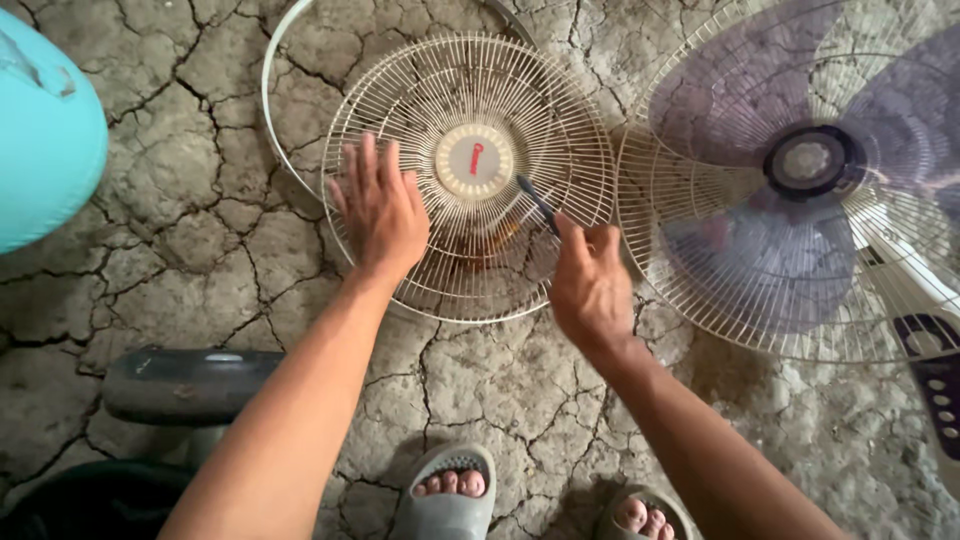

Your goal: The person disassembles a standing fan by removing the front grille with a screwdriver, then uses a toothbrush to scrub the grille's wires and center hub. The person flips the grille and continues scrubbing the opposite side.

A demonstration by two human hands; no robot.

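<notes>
looking down past two grey rubber slippers [447,500], the right hand [590,285] is gripping a thin dark-handled brush [537,203], its long axis slanting up-left onto the round cream wire fan guard [468,175] lying flat on cracked concrete floor [180,230]. the left hand [383,205], fingers spread open, is pressing the guard's left side.

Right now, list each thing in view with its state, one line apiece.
Left hand: open, flat on the grille.
Right hand: shut on a thin dark tool.
Thin dark tool: tip on the grille.
Front grille: detached, lying on cracked ground.
Fan: lying down, blades uncovered.
</notes>
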